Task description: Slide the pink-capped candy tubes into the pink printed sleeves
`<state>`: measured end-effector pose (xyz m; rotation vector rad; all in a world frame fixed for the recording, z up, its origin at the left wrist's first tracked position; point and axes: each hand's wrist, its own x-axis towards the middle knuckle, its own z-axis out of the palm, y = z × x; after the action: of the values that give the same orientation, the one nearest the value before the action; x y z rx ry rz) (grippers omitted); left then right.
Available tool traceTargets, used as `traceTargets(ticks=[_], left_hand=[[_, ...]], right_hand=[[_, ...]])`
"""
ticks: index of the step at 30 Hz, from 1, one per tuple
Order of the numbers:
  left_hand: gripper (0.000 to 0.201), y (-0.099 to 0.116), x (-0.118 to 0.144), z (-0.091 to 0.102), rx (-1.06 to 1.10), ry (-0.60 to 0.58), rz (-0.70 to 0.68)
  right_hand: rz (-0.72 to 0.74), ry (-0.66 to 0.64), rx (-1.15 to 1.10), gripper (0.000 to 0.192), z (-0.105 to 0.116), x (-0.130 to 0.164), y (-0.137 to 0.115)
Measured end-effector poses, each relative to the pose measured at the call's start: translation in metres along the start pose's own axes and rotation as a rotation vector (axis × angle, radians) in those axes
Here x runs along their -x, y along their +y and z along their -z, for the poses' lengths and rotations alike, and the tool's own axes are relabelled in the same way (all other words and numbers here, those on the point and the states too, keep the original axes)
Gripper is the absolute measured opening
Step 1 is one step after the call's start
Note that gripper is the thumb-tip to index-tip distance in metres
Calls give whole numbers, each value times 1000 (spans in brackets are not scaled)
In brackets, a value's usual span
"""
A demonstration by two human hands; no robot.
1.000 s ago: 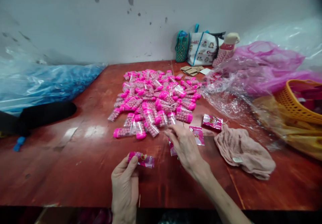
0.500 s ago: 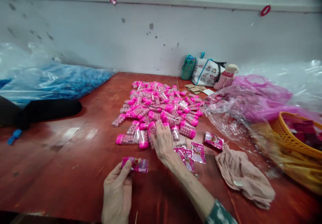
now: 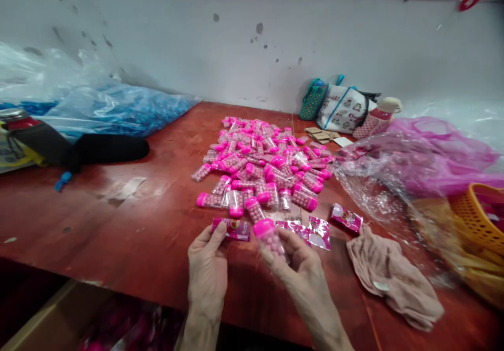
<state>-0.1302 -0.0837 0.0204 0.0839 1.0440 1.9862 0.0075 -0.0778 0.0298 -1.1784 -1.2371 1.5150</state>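
The right hand [image 3: 303,267] is closed on a clear tube of pink pellets with a pink cap [image 3: 270,237], cap end pointing away, while the left hand [image 3: 207,269] pinches a pink printed sachet [image 3: 232,228] by its near edge between thumb and fingers. Both items sit just above the red-brown table [image 3: 137,219], close together but apart, directly in front of the pile of like tubes [image 3: 263,167]. In judgement, bringing tube and sachet together calls for a steady sachet and a firm, unsqueezed hold on the tube; loose sachets [image 3: 311,231] and a pink cloth [image 3: 394,275] lie to the right.
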Motion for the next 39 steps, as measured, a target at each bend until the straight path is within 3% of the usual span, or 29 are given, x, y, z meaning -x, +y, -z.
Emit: traceTargets(ticks=[7,14,19,25,28,33,39], left_hand=[[13,-2,2,2,-55,-106,1],[18,-1,1,4,-140,-394,182],[18,-3,1,7,-179,-435,210],[22,-4,4,8,-258,-534,210],[24,-3,5,7,-305,-609,209],[25,-4,5,6,-268,-579,267],[26,-6,5,6,-203,-504,315]], right_hand=[[43,-15,91,41,-2,3,7],[67,36,162,40,13,4,7],[101,26,252,40,14,6,8],[184,116,384,39,15,13,11],[129,112,353,40,18,14,9],[-7,51,235,40,23,14,3],[-18,-53,292,37,25,14,-1]])
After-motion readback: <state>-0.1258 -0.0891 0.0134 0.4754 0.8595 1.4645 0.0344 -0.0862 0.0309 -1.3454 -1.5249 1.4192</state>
